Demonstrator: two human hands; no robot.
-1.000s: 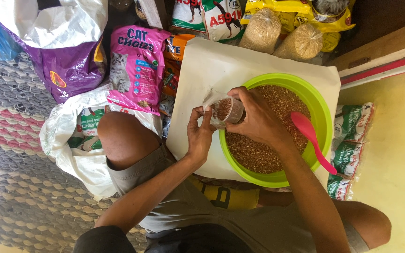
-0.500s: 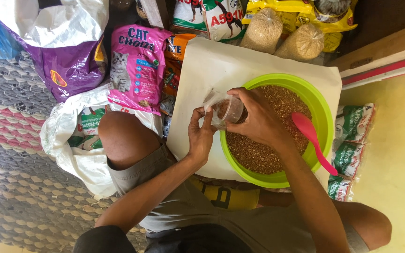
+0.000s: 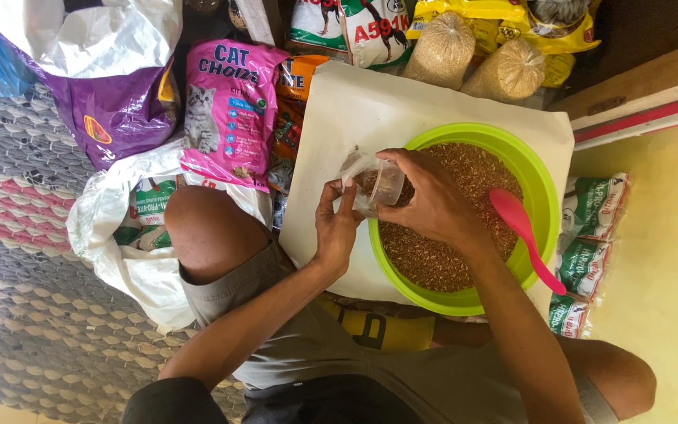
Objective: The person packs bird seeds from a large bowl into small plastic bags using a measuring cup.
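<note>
Step in hand, by judgement: filling small bag with grain. Right hand (image 3: pixel 433 200) clamped around small clear plastic cup (image 3: pixel 386 182), tipped sideways at centre frame, over left rim of round lime-green plastic bowl (image 3: pixel 547 196) of brown granular grain (image 3: pixel 441 251). Left hand (image 3: pixel 335 224) pinched thin crinkled clear plastic bag (image 3: pixel 355 166) at cup mouth. Next move likely needs bag mouth kept open. Glossy pink plastic spoon (image 3: pixel 523 232) lay on grain, right. White smooth board (image 3: pixel 370 110) beneath.
</note>
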